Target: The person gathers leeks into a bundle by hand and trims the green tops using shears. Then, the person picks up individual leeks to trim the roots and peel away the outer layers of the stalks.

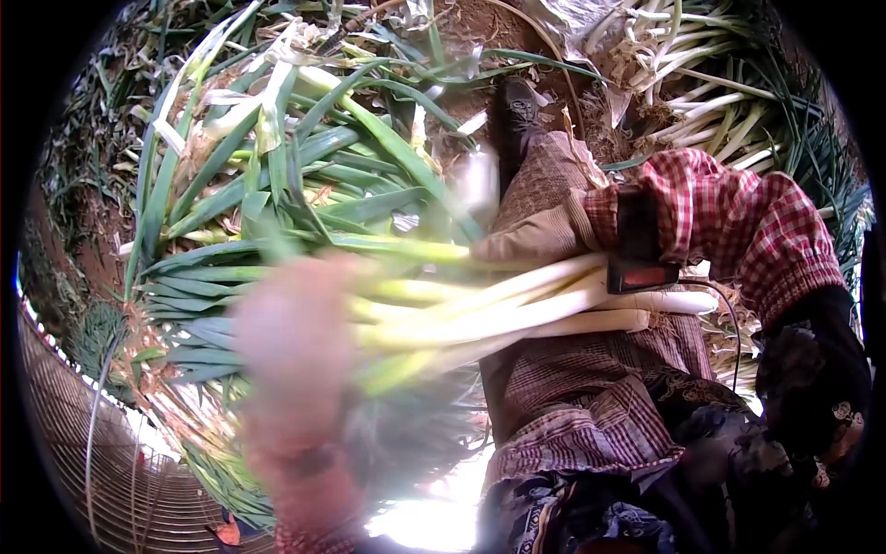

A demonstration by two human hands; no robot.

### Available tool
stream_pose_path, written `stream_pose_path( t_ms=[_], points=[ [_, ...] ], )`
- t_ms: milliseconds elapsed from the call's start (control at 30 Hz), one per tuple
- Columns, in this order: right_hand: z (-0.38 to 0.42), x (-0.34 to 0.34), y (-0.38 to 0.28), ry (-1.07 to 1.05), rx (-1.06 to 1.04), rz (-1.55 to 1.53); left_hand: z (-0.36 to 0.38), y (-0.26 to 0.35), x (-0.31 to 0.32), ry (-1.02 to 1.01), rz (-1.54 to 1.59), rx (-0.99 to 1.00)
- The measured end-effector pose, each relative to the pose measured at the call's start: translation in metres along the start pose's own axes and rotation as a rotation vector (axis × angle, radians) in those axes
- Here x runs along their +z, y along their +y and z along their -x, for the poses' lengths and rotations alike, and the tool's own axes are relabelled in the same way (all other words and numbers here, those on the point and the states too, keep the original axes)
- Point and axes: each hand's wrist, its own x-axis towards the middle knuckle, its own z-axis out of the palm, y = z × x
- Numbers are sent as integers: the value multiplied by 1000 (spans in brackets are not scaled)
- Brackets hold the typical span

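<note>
"Reddish soil [489, 32] shows at the far side, with loose greens [341, 171] heaped on it to the left. What have we got across the brown cloth [591, 379]?"

"We've a bundle of white-stemmed stalks [544, 300], root ends by the cloth's right edge, green leaves reaching well past its left edge."

"And our hands?"

"We see our right hand [535, 238] at the bundle's far side, by the cloth's far edge, where one pale stalk meets it. Its fingers look together, but we can't tell whether they're clamped on that stalk. Our left hand [295, 332] is a blur over the leaves, off the cloth's left edge, so we can't tell how its fingers stand."

"Anything around us?"

"Just beyond the cloth, a dark shoe [519, 106]; to its right, another pile of stalks [720, 83]."
</note>
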Motion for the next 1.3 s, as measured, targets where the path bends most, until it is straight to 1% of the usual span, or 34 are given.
stream_pose_path(
  t_ms=[33, 67, 100, 133, 167, 200, 267, 300, 333, 367, 400, 433, 467, 500, 533, 567, 667, 700, 733, 800, 900, 933, 1033, 1133, 1200, 1233, 1300],
  points=[
    [1, 4, -3, -72, -99, -132, 2, -32, -7, 255, -83, -21],
    [1, 7, -5, -157, -187, -270, 16, -71, -20, 334, -316, -285],
    [3, 10, -9, -203, -173, -323, 9, -104, -48, 317, -353, -533],
    [5, 10, -11, -187, -168, -264, 2, -121, -70, 299, -386, -783],
    [8, 10, -13, -172, -163, -205, 11, -118, -73, 356, -363, -732],
    [10, 9, -15, -96, -173, -33, 22, -113, -75, 416, -341, -678],
    [23, 16, -27, -28, -102, 364, 35, -56, -70, 271, 14, -884],
    [30, 20, -46, -2, -17, 538, 42, -28, -68, 203, 163, -1001],
    [28, 23, -42, 14, -8, 537, 70, -2, -54, 85, 585, -1054],
    [23, 21, -37, -69, 7, 380, 81, 21, -39, -115, 332, -634],
    [14, 15, -30, -145, 25, 228, 90, 49, -26, -255, 379, -572],
    [-7, 3, -6, -222, -58, 108, 99, 73, -8, -298, 318, -483],
    [-5, -2, -17, -307, -76, -97, 110, 92, 13, -338, 258, -395],
    [-2, -6, -30, -399, -78, -303, 115, 107, 33, -206, 198, -423],
    [-4, -11, -28, -437, -118, -369, 117, 116, 54, -68, 139, -446],
    [-6, -17, -29, -475, -98, -368, 118, 123, 66, -72, 79, -507],
    [-16, -37, -15, -556, 9, -334, 125, 108, 96, 197, -74, -358],
    [-13, -38, -16, -543, 63, -447, 118, 104, 96, 285, -41, -349],
    [-9, -39, -16, -526, 116, -560, 117, 101, 96, 298, -52, -325],
    [-6, -44, -6, -492, 89, -447, 111, 110, 85, 257, -49, -289],
    [-7, -38, -9, -514, 100, -468, 118, 118, 79, 137, -61, -269],
    [-7, -38, -12, -506, 100, -461, 119, 123, 73, 63, -22, -280],
    [-2, -34, -15, -473, 122, -498, 110, 141, 42, -142, 114, -289],
    [-12, -35, 14, -363, 95, -442, 98, 142, 1, -201, 321, -185],
    [-12, -29, 0, -390, 63, -404, 96, 133, -32, -223, 511, -106],
    [-16, -32, 8, -389, 57, -374, 89, 122, -50, -244, 540, -58],
    [-20, -38, 15, -422, 30, -278, 103, 105, -83, -302, 174, -98]
  ],
)
